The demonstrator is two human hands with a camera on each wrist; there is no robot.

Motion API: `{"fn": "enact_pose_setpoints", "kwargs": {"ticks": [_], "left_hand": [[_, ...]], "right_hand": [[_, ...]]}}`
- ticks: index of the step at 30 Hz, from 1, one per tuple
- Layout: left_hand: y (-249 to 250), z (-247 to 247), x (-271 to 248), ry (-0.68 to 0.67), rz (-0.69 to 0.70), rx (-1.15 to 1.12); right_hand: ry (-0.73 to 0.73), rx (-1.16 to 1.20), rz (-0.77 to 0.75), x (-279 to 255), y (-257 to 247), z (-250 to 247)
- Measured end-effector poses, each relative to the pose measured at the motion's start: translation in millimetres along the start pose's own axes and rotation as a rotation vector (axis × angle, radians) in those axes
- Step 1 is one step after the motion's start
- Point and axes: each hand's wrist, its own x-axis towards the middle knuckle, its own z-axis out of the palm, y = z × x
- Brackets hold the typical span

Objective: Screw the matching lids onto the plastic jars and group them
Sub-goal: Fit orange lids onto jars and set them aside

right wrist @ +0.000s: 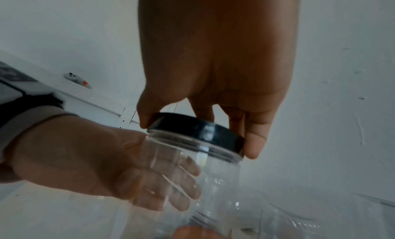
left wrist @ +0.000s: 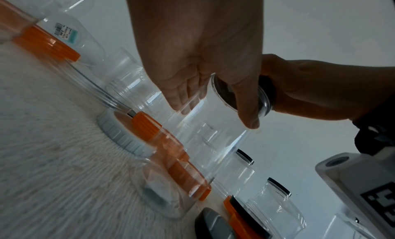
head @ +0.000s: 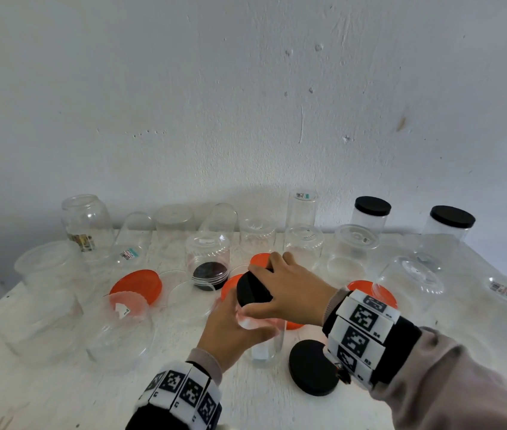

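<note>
My left hand (head: pixel 233 330) wraps a clear plastic jar (head: pixel 264 342) held tilted above the table's front middle. My right hand (head: pixel 283 290) grips a black lid (head: pixel 250 290) seated on that jar's mouth. In the right wrist view the thumb and fingers pinch the black lid (right wrist: pixel 196 132) at its rim over the jar (right wrist: pixel 192 183). In the left wrist view my left hand (left wrist: pixel 203 65) curls round the jar (left wrist: pixel 213 132). A second black lid (head: pixel 312 367) lies flat beside my right wrist. Two jars with black lids (head: pixel 371 212) (head: pixel 450 220) stand at the back right.
Several clear lidless jars (head: pixel 208 259) crowd the white table (head: pixel 59 392), some upside down, along the wall and both sides. Orange lids (head: pixel 137 285) (head: pixel 373 293) lie among them. A large jar (head: pixel 50 299) stands at the left edge.
</note>
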Motion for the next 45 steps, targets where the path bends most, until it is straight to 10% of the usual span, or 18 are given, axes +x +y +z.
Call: {"fn": "enact_pose_setpoints", "kwargs": {"ticks": [11, 17, 25, 32, 38, 45], "left_hand": [[-11.5, -6.1, 9.8, -0.123, -0.014, 0.043], [-9.8, -9.7, 26.1, -0.422, -0.028, 0.293], [-7.8, 18.3, 43.5, -0.528, -0.022, 0.666], [-4.9, 67.2, 36.3, -0.759, 0.104, 0.812], [-6.2, 76.1, 29.1, -0.881, 0.089, 0.838], [-3.1, 79.0, 26.0, -0.916, 0.077, 0.843]], "right_hand": [[0.067, 0.059, 0.085, -11.5, -3.0, 17.3], [0.177, 0.471, 0.086, -37.9, 27.3, 13.1], [0.766, 0.819, 0.341, -113.0, 114.6, -30.8], [1.04, 0.574, 0.602, -164.5, 200.5, -64.4], [0.963, 0.383, 0.809, -182.2, 274.8, -63.9], [0.518, 0.299, 0.889, -179.7, 335.7, -37.4]]}}
